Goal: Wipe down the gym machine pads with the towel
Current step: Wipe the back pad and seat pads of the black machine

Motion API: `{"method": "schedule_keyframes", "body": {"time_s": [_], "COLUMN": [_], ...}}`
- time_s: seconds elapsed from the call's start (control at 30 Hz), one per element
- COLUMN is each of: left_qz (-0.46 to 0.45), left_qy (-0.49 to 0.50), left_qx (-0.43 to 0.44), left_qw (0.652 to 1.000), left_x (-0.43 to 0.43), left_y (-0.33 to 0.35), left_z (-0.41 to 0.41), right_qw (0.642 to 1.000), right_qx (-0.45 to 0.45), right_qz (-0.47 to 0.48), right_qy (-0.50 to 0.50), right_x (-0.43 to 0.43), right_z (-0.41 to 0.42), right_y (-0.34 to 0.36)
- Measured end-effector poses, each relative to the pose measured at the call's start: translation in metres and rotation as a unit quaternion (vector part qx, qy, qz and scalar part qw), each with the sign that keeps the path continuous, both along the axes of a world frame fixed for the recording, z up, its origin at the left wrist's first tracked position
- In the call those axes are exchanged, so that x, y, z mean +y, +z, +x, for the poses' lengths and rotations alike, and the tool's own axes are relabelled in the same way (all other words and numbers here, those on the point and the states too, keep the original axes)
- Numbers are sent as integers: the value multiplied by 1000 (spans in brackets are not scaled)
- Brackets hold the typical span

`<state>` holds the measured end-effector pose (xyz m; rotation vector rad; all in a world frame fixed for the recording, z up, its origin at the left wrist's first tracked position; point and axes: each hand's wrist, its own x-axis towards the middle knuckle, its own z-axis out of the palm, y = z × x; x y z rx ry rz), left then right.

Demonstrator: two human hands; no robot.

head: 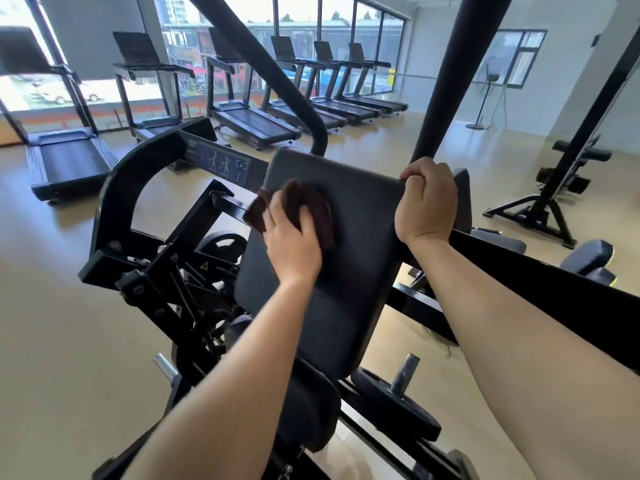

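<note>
- Wiping is under way — the left hand (292, 244) presses the bunched brown towel (308, 199) against the upper left of the back pad (346, 306), fingers curled round the cloth.
- The right hand (427, 206) clamps the pad's top right corner, bracing it.
- Next, I judge: strokes down the smooth, matte, rounded-rectangle vinyl — then the seat pad (308, 410) below.

The smooth tan gym floor (52, 323) carries a black steel machine frame (114, 202), a row of black treadmills (256, 128) along the windows, a black pedestal fan (479, 126), and a second black bench rig (540, 209) at right.
</note>
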<state>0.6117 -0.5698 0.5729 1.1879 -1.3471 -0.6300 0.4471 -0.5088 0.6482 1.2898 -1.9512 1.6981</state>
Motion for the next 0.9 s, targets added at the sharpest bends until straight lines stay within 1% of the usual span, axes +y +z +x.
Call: {"method": "schedule_keyframes", "body": {"time_s": [0.07, 0.13, 0.2, 0.27, 0.33, 0.4, 0.47, 0.57, 0.63, 0.73, 0.83, 0.9], "left_qz": [-13, -34, -60, -92, -109, -79, -22, 62, 89, 107, 115, 117], "left_qy": [-33, -72, -113, -138, -135, -104, -62, 0, 24, 26, 3, -18], "left_qx": [-10, -46, -81, -98, -105, -82, -34, 29, 41, 24, -3, -12], "left_qw": [999, 996, 988, 981, 979, 988, 997, 998, 995, 994, 993, 993], "left_x": [47, 93, 118, 107, 76, 35, 4, -5, 14, 58, 114, 143], "left_y": [-21, -42, -54, -52, -43, -31, -20, -20, -30, -59, -94, -109], "left_z": [-11, -22, -24, -17, -6, 7, 19, 24, 22, 18, 13, 8], "right_qw": [1000, 1000, 1000, 1000, 1000, 1000, 1000, 999, 999, 999, 998, 995], "right_qx": [-3, -2, 4, 11, 14, 10, 14, 20, 20, 23, 41, 63], "right_qz": [-4, 1, 6, 7, 8, 12, 13, 17, 18, 22, 26, 47], "right_qy": [-4, -12, -22, -25, -26, -26, -24, -24, -27, -38, -44, -59], "right_x": [1, 2, 3, 3, 4, 4, 5, 7, 7, 9, 14, 18], "right_z": [2, 4, 5, 5, 6, 6, 7, 7, 8, 10, 13, 16], "right_y": [1, 2, 3, 2, 1, 1, 3, 5, 5, 5, 6, 7]}}
